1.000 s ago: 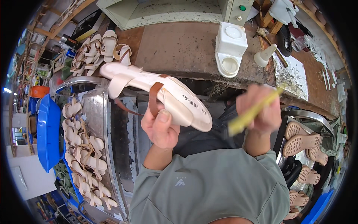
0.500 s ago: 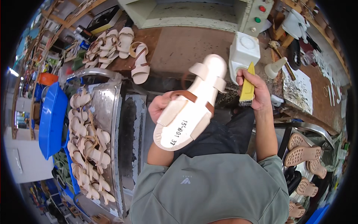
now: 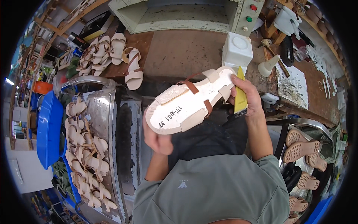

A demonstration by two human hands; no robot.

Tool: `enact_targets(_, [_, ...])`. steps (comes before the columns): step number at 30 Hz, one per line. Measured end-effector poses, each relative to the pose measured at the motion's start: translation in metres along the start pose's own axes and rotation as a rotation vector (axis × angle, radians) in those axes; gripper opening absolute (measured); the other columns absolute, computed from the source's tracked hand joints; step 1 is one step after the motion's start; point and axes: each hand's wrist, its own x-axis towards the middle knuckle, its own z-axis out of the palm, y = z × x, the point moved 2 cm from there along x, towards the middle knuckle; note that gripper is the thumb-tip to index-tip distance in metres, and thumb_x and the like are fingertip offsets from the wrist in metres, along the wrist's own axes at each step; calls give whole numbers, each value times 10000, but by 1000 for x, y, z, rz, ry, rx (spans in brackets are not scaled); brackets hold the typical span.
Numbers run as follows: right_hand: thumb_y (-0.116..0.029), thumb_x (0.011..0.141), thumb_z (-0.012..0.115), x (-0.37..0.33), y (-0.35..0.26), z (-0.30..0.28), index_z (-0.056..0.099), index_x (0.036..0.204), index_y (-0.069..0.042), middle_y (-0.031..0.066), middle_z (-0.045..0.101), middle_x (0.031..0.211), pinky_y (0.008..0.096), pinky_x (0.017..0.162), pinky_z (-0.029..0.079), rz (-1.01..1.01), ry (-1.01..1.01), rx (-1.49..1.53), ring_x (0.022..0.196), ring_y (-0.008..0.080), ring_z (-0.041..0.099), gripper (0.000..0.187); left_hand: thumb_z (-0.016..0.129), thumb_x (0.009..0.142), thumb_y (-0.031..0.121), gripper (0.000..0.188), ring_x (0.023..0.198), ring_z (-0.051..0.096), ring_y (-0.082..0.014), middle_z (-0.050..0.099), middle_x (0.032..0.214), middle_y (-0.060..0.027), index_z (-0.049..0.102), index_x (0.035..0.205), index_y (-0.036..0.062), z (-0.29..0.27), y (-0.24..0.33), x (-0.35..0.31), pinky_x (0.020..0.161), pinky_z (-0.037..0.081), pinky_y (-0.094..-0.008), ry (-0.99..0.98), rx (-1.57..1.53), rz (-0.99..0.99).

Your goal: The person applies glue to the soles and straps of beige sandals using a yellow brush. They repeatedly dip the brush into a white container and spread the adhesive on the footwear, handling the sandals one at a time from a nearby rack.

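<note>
Far across the scene runs a brown workbench [image 3: 179, 46]. Nearer, a cream sandal [image 3: 194, 99] slants between both hands, its white face up. The right hand [image 3: 252, 95], at the narrow end, clamps a yellow brush [image 3: 241, 97]; the left hand [image 3: 158, 142] meets the broad end, partly hidden, its grip impossible to tell.

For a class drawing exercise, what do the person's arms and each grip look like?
Short grey-green sleeves leave both forearms bare. The left grip and right grip are ungloved, with no watch or bracelet visible.
</note>
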Motion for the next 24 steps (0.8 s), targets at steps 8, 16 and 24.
enact_targets(8, [-242, 877, 605, -14, 15, -10, 576, 881, -48, 5, 567, 603, 205, 417, 436, 6, 30, 16, 455, 79, 517, 197, 744, 715, 186, 362, 1046, 587, -332, 633, 1094, -152, 671, 1021, 7, 17, 30, 11, 938, 413, -432, -154, 591, 317])
enact_targets(16, [-379, 929, 513, -29, -9, -30, 602, 784, -26, 4, 530, 509, 178, 324, 342, -107, 196, -421, 344, 40, 435, 392, 700, 696, 113, 295, 977, 631, -327, 668, 1013, -127, 689, 977, 24, 26, 27, 16, 909, 455, -419, -150, 189, 240])
enact_targets(24, [-117, 807, 656, -68, -37, 38, 606, 973, 61, 165, 639, 752, 261, 505, 520, -679, -271, -318, 662, 211, 651, 248, 694, 649, 94, 323, 993, 626, -325, 666, 1008, -126, 694, 969, 51, 41, 41, 20, 919, 453, -465, -293, 293, 345])
